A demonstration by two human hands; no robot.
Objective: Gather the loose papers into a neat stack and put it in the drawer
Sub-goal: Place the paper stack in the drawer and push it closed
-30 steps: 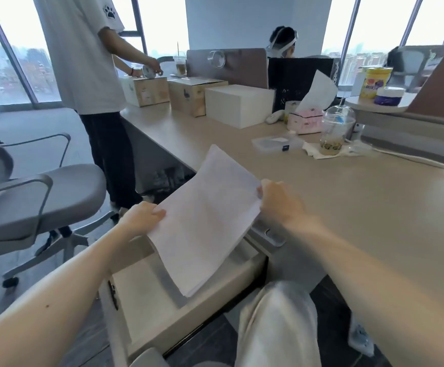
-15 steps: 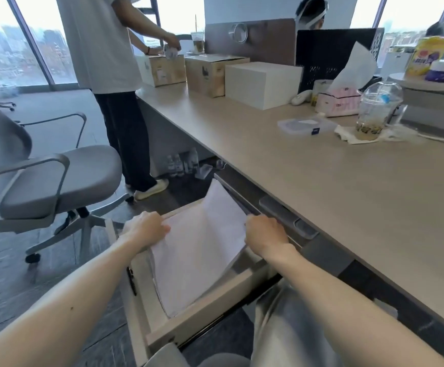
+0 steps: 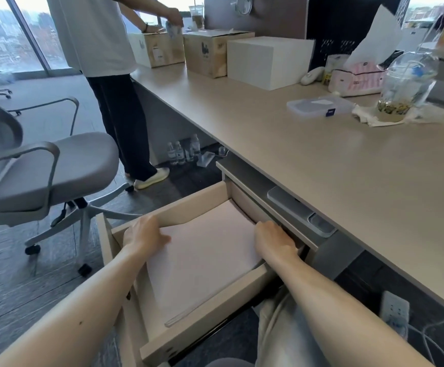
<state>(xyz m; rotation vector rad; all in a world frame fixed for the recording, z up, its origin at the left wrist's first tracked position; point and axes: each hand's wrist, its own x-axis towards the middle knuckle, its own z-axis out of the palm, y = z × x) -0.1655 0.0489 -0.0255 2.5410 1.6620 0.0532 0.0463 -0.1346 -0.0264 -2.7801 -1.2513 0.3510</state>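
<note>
Fingers of the left hand (image 3: 144,233) and right hand (image 3: 273,241) curl over opposite side edges of the paper stack (image 3: 205,255). It lies inside the open drawer (image 3: 215,313), its far corner near the back wall, below the near edge of the desk (image 3: 321,168).

Grey office chair (image 3: 56,165) near a standing person (image 3: 93,35); white box (image 3: 265,59), tissue box (image 3: 356,80), plastic cup (image 3: 406,86) on the desk (image 3: 321,168).
</note>
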